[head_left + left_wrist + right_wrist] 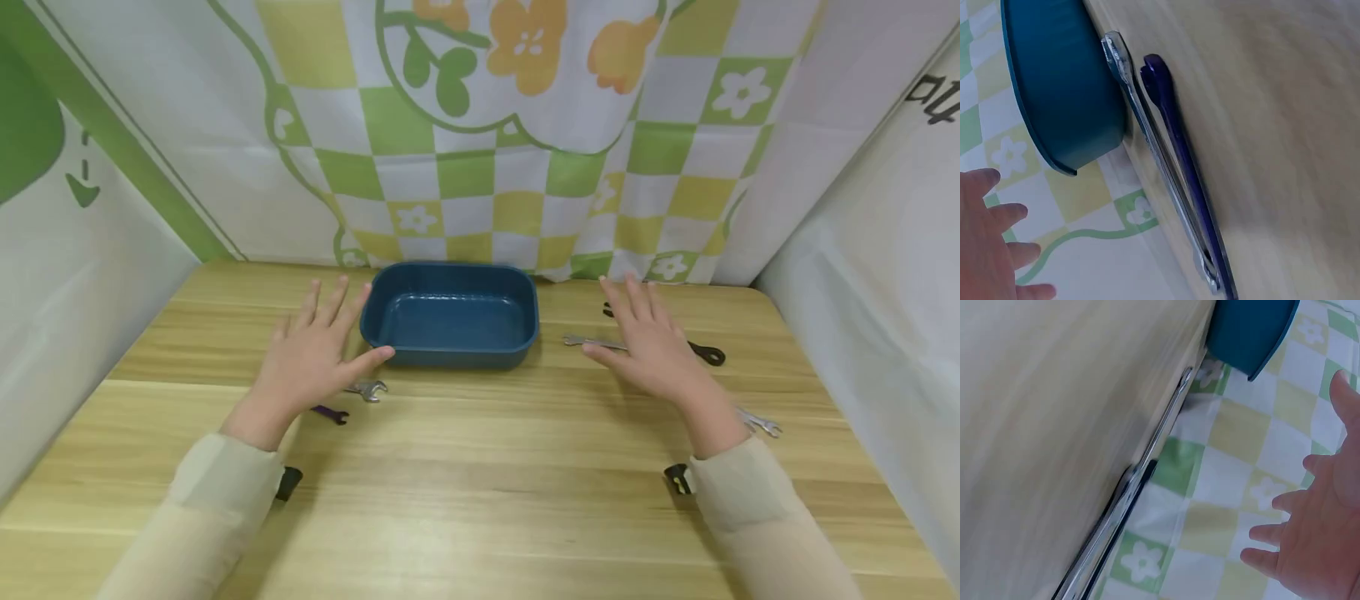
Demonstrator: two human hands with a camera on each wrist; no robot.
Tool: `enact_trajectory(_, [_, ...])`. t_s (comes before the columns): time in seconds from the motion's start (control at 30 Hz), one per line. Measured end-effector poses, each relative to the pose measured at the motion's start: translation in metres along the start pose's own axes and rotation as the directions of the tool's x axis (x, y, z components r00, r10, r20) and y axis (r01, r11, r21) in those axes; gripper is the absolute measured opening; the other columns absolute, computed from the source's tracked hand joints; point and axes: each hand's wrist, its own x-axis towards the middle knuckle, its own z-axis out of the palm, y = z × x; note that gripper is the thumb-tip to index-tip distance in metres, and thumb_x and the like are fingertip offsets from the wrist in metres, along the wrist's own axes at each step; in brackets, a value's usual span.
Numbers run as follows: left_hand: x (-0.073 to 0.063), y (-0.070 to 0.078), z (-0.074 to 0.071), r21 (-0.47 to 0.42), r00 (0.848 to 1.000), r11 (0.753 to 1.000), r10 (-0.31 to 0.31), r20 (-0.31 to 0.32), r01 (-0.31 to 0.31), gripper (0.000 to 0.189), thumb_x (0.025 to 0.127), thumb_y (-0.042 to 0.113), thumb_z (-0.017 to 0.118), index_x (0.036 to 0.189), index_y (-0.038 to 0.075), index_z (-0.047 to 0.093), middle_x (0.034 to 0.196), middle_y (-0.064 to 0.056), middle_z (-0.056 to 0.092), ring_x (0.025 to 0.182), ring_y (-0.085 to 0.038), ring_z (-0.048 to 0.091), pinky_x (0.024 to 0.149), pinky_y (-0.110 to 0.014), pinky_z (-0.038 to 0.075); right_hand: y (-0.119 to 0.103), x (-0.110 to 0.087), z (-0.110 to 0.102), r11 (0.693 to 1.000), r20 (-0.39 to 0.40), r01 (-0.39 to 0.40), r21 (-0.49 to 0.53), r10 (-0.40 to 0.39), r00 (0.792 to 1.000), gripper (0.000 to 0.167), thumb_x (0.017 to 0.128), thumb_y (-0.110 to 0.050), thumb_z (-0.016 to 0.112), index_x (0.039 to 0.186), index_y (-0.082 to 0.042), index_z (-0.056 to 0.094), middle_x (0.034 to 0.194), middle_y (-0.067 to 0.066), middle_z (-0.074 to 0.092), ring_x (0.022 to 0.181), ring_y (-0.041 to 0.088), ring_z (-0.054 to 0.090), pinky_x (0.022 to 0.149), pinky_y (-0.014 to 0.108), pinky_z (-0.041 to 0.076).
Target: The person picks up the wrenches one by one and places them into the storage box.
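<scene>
My left hand [311, 358] hovers with fingers spread over the table, its thumb before the near left corner of a dark blue rectangular tub [459, 360]. Beneath it lie a silver wrench [370, 390] and a purple wrench [330, 413], side by side in the left wrist view. To the right of the tub, my right hand [652, 350] is held up, fingers also spread. It partly covers a silver wrench [592, 341] and a black wrench [707, 353]. Another silver wrench end [761, 423] shows beside the right wrist. Neither hand holds anything.
The tub stands near the back edge of the wooden table [480, 467]. Behind hangs a green and yellow checked curtain [465, 175], with white cloth [877, 275] along the sides. Small black pieces [288, 482] protrude at both wrists.
</scene>
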Motion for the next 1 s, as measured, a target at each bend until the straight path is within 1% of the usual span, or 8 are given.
enact_trajectory(0.1, [0.006,-0.003,0.001,-0.089,1.000,0.996,0.008,0.026,-0.006,0.093,0.091,0.078,0.038,0.159,0.031,-0.005,0.169,-0.006,-0.002,0.152,-0.045,-0.004,0.105,-0.082,0.018,-0.008,0.010,0.002,0.999,0.000,0.027,0.036,-0.027,1.000,0.093,0.094,-0.068,0.048,0.159,-0.034,-0.009,0.167,0.007,-0.015,0.153,0.045,-0.007,0.112,0.076,0.012])
enact_trajectory(0.17, [0.012,-0.007,0.002,-0.176,0.999,0.984,0.018,0.044,-0.010,0.091,0.093,0.074,0.041,0.159,0.032,-0.005,0.169,-0.004,-0.001,0.152,-0.047,-0.003,0.104,-0.083,0.016,-0.013,0.018,0.003,0.997,0.000,0.040,0.061,-0.040,0.999,0.094,0.093,-0.068,0.050,0.159,-0.034,-0.008,0.168,0.007,-0.012,0.153,0.045,-0.003,0.113,0.074,0.015])
enact_trajectory(0.27, [0.020,-0.016,0.002,-0.304,0.998,0.953,0.029,0.063,-0.009,0.089,0.094,0.068,0.048,0.160,0.032,-0.001,0.169,-0.003,0.001,0.152,-0.047,-0.002,0.107,-0.081,0.012,-0.021,0.029,0.005,0.991,0.015,0.062,0.117,-0.065,0.998,0.097,0.091,-0.066,0.055,0.159,-0.034,-0.008,0.168,0.008,-0.009,0.153,0.046,0.000,0.113,0.073,0.018])
enact_trajectory(0.43, [0.033,-0.030,0.004,-0.438,0.994,0.899,0.057,0.090,-0.012,0.091,0.094,0.058,0.058,0.161,0.027,0.005,0.168,-0.010,0.006,0.153,-0.043,0.004,0.115,-0.072,0.011,-0.030,0.046,0.008,0.961,0.066,0.117,0.251,-0.138,0.988,0.102,0.091,-0.060,0.061,0.159,-0.030,-0.009,0.168,0.008,-0.006,0.155,0.038,0.000,0.120,0.065,0.011])
enact_trajectory(0.57, [0.041,-0.037,0.007,-0.499,0.989,0.867,0.066,0.134,0.009,0.096,0.091,0.054,0.065,0.161,0.029,0.004,0.168,-0.013,0.006,0.152,-0.045,0.007,0.115,-0.072,0.013,-0.033,0.060,0.014,0.896,0.130,0.106,0.432,-0.178,0.975,0.102,0.093,-0.051,0.064,0.159,-0.030,-0.010,0.168,0.000,-0.007,0.156,0.029,-0.001,0.122,0.060,0.010])
enact_trajectory(0.67, [0.044,-0.040,0.010,-0.525,0.983,0.850,0.071,0.170,0.030,0.101,0.088,0.053,0.070,0.160,0.033,0.003,0.168,-0.012,0.006,0.152,-0.046,0.008,0.114,-0.073,0.014,-0.033,0.069,0.020,0.856,0.159,0.079,0.511,-0.184,0.970,0.103,0.093,-0.046,0.067,0.160,-0.027,-0.009,0.168,-0.002,-0.007,0.156,0.028,-0.001,0.123,0.058,0.010])
enact_trajectory(0.83, [0.049,-0.044,0.010,-0.547,0.976,0.835,0.074,0.205,0.051,0.103,0.086,0.052,0.072,0.160,0.034,0.003,0.168,-0.013,0.006,0.152,-0.047,0.007,0.112,-0.075,0.014,-0.034,0.081,0.029,0.856,0.187,0.060,0.514,-0.180,0.966,0.109,0.090,-0.044,0.071,0.160,-0.022,-0.009,0.169,0.004,-0.007,0.156,0.032,-0.001,0.122,0.060,0.011])
enact_trajectory(1.0, [0.051,-0.049,0.012,-0.546,0.970,0.835,0.077,0.230,0.063,0.104,0.087,0.053,0.071,0.160,0.032,0.001,0.168,-0.014,0.007,0.151,-0.049,0.006,0.111,-0.076,0.013,-0.035,0.087,0.037,0.861,0.194,0.082,0.502,-0.205,0.959,0.114,0.087,-0.039,0.076,0.160,-0.018,-0.008,0.169,0.008,-0.006,0.155,0.035,0.001,0.121,0.061,0.013])
